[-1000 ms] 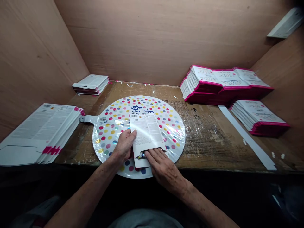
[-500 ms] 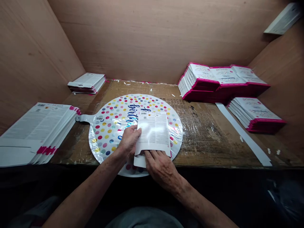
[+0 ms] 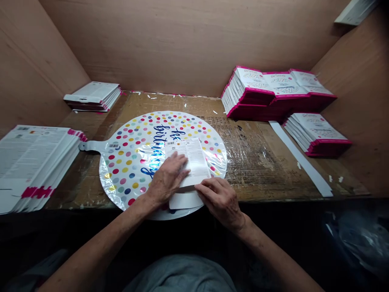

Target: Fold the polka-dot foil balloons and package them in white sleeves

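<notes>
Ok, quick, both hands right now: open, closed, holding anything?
Left hand: open, pressed flat on the white printed card.
Right hand: fingers curled at the card's lower edge; grip cannot be told.
</notes>
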`<state>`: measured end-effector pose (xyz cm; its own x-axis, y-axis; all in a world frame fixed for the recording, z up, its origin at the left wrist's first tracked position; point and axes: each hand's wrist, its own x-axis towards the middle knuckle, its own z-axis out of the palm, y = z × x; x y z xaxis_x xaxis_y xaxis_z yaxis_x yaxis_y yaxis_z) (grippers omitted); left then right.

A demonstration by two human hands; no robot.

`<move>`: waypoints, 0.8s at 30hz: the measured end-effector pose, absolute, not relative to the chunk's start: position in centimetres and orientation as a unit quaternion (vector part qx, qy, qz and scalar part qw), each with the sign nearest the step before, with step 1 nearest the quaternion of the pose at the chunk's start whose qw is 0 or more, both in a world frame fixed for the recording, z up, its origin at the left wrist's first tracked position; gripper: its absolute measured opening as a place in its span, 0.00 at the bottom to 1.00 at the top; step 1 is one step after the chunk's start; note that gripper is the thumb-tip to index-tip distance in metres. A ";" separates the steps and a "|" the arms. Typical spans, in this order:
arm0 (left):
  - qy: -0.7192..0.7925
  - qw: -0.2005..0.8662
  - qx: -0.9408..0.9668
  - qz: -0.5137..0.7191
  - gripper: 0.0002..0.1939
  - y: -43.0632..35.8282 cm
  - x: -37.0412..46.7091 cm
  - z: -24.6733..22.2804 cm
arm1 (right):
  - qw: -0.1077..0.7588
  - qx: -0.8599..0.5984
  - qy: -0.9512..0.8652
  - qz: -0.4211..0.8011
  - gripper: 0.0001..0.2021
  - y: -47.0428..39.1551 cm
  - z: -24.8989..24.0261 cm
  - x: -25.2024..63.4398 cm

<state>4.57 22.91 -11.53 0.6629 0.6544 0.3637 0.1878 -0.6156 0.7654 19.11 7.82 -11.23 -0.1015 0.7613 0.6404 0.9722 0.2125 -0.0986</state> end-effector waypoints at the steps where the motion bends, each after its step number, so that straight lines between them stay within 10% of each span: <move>1: 0.232 0.367 0.850 0.299 0.17 22.7 4.8 -11.8 | 0.281 -0.602 -0.728 -0.171 0.08 8.1 -11.3 19.3; 19: 0.211 0.153 0.954 0.147 0.23 22.4 5.1 -11.4 | 0.030 -0.563 -0.818 -0.117 0.14 10.9 -10.0 19.9; 24: 0.189 0.161 0.953 0.171 0.23 22.6 5.3 -12.0 | 0.130 -0.537 -0.831 -0.070 0.20 3.7 -10.6 22.5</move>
<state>5.32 22.60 -12.01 0.8698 0.4161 0.2652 0.3062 -0.8767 0.3711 22.46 3.66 -10.57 -0.3903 0.8734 0.2913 0.9097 0.4146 -0.0245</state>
